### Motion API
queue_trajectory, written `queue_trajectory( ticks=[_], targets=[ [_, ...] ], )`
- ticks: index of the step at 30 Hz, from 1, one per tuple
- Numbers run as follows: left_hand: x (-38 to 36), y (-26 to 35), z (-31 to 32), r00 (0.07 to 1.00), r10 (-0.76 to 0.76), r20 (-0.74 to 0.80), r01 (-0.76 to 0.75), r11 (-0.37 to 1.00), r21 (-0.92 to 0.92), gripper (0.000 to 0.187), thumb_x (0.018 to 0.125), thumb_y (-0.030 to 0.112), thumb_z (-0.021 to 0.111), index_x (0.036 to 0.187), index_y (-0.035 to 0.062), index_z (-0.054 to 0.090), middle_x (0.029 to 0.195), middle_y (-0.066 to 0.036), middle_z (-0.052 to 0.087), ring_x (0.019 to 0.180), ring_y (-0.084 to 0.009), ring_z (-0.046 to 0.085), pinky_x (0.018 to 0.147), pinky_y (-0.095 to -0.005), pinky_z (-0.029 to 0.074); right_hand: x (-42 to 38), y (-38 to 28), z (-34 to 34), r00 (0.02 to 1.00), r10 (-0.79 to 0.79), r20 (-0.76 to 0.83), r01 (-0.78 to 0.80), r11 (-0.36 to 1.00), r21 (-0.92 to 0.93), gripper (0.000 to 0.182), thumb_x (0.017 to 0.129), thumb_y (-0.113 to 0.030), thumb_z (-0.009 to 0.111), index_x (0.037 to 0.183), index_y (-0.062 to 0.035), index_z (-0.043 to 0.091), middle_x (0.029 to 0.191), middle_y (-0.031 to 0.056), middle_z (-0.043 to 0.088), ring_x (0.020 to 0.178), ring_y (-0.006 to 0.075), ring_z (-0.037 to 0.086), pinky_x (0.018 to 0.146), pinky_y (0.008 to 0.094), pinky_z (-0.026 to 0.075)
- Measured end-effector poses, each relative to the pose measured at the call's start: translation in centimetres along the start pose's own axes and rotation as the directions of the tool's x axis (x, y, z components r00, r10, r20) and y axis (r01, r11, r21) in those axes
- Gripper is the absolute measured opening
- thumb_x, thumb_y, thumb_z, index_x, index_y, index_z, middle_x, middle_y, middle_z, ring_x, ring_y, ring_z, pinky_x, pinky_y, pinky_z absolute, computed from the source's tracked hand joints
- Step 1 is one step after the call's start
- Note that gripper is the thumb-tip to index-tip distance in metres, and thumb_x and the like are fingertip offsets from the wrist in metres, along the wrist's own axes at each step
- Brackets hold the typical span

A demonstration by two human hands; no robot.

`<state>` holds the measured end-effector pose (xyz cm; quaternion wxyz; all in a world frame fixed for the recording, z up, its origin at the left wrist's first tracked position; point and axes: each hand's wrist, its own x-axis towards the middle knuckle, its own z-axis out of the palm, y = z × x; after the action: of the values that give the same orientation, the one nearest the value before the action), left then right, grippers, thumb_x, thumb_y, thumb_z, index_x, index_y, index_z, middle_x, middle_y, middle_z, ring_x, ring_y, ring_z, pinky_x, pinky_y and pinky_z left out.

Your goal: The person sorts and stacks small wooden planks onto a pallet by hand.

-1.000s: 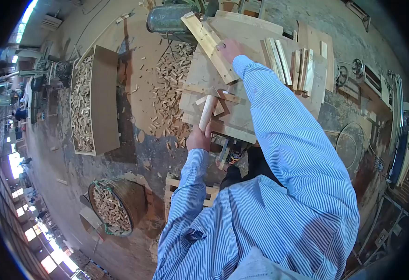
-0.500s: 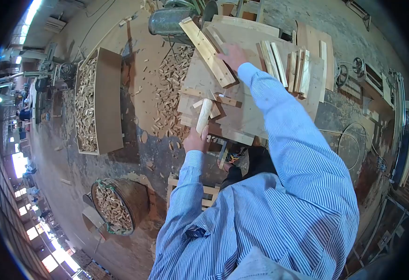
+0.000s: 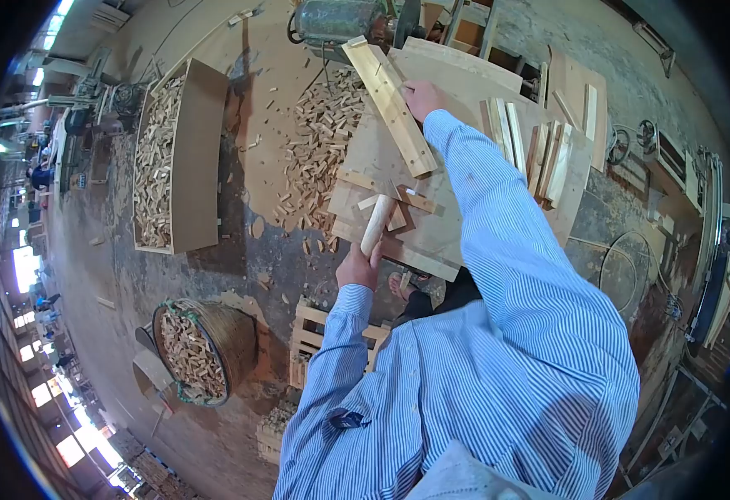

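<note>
My left hand is closed around a thick, pale wooden handle at the table's near edge. Its far end meets a thin dark part, too small to identify, above crossed strips of wood. Farther off, my right hand lies beside a long plank with dark spots along it. Its fingers are bent in near the plank's right edge; what they pinch, if anything, is hidden. Both hands are over the light board tabletop.
Narrow strips and more strips lie at the table's right. Small offcuts cover the floor on the left, near a long box and a basket of offcuts. A motor-like machine stands behind.
The view has shifted, so the table sits slightly lower and farther right. My right hand has slid a little away along the plank's edge. My left hand still grips the handle.
</note>
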<state>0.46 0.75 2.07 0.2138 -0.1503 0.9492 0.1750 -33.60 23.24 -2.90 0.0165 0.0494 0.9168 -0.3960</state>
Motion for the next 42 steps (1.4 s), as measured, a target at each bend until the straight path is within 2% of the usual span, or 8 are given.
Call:
queue_trajectory(
  ticks=[8,12,27,30,32,36,38,42],
  targets=[
    [0.0,0.2,0.5,1.000,-0.005,0.005,0.005,1.000,-0.012,0.049,0.098,0.052,0.059,0.102,0.0042,0.054,0.091,-0.021,0.071,0.085,-0.0427,0.070,0.074,-0.0527,0.055,0.2,0.0,-0.6,1.000,-0.005,-0.007,0.005,1.000,0.008,0.029,0.095,-0.032,0.062,0.112,-0.0155,0.078,0.109,0.0141,0.075,0.101,0.0354,0.070,0.093,0.0453,0.052],
    [0.0,0.3,0.9,1.000,-0.004,0.010,0.004,1.000,-0.005,0.049,0.098,0.052,0.060,0.102,0.0040,0.054,0.090,-0.021,0.071,0.085,-0.0433,0.070,0.074,-0.0532,0.055,0.1,0.3,-0.8,1.000,-0.021,-0.017,0.021,1.000,-0.007,0.027,0.095,-0.033,0.061,0.108,-0.0172,0.079,0.107,0.0151,0.074,0.100,0.0382,0.068,0.093,0.0471,0.052],
    [1.0,-1.4,2.5,0.984,0.078,-0.158,-0.071,0.996,0.049,0.052,0.098,0.058,0.057,0.099,0.0055,0.055,0.082,-0.023,0.070,0.077,-0.0447,0.070,0.068,-0.0549,0.055,-0.2,-1.1,-1.9,0.998,-0.051,-0.022,0.051,0.999,0.000,0.030,0.096,-0.033,0.056,0.111,-0.0201,0.078,0.115,0.0138,0.073,0.106,0.0379,0.067,0.097,0.0484,0.051],
    [0.9,-1.3,2.6,0.978,0.094,-0.184,-0.092,0.996,0.022,0.053,0.098,0.059,0.056,0.100,0.0057,0.055,0.081,-0.023,0.070,0.078,-0.0446,0.070,0.068,-0.0550,0.055,0.2,-1.0,-2.5,0.999,-0.024,-0.037,0.023,0.999,-0.041,0.029,0.095,-0.033,0.058,0.109,-0.0159,0.078,0.115,0.0168,0.072,0.106,0.0387,0.068,0.097,0.0494,0.051],
    [0.6,-1.2,2.5,0.986,0.074,-0.150,-0.069,0.997,0.038,0.054,0.098,0.059,0.056,0.102,0.0051,0.056,0.083,-0.023,0.070,0.079,-0.0444,0.070,0.069,-0.0549,0.055,1.1,0.7,-2.1,0.991,0.102,-0.088,-0.108,0.992,-0.066,0.031,0.095,-0.032,0.061,0.109,-0.0104,0.078,0.115,0.0197,0.072,0.106,0.0395,0.067,0.096,0.0507,0.051],
    [0.3,-0.9,2.1,0.984,0.090,-0.153,-0.081,0.995,0.061,0.055,0.098,0.060,0.055,0.102,0.0047,0.056,0.084,-0.023,0.071,0.080,-0.0442,0.070,0.069,-0.0551,0.055,-0.5,0.5,-3.8,0.976,0.141,-0.169,-0.142,0.990,0.003,0.027,0.092,-0.032,0.065,0.106,-0.0128,0.078,0.108,0.0174,0.074,0.102,0.0377,0.069,0.093,0.0477,0.053],
    [0.6,-1.4,2.5,0.987,0.073,-0.141,-0.061,0.994,0.087,0.055,0.098,0.060,0.055,0.103,0.0047,0.057,0.085,-0.024,0.071,0.081,-0.0445,0.070,0.070,-0.0555,0.055,-2.1,0.4,-4.0,0.959,-0.110,-0.262,0.101,0.994,-0.050,0.035,0.094,-0.035,0.063,0.114,-0.0082,0.074,0.111,0.0205,0.073,0.107,0.0400,0.067,0.096,0.0502,0.051],
    [0.0,-0.6,1.1,0.993,0.050,-0.106,-0.044,0.997,0.056,0.055,0.097,0.060,0.056,0.102,0.0044,0.057,0.087,-0.024,0.071,0.082,-0.0449,0.070,0.072,-0.0556,0.055,-2.6,1.0,-2.0,0.923,-0.236,-0.303,0.220,0.972,-0.088,0.031,0.090,-0.032,0.068,0.103,-0.0054,0.077,0.101,0.0183,0.075,0.099,0.0371,0.070,0.089,0.0483,0.053]
  ],
)
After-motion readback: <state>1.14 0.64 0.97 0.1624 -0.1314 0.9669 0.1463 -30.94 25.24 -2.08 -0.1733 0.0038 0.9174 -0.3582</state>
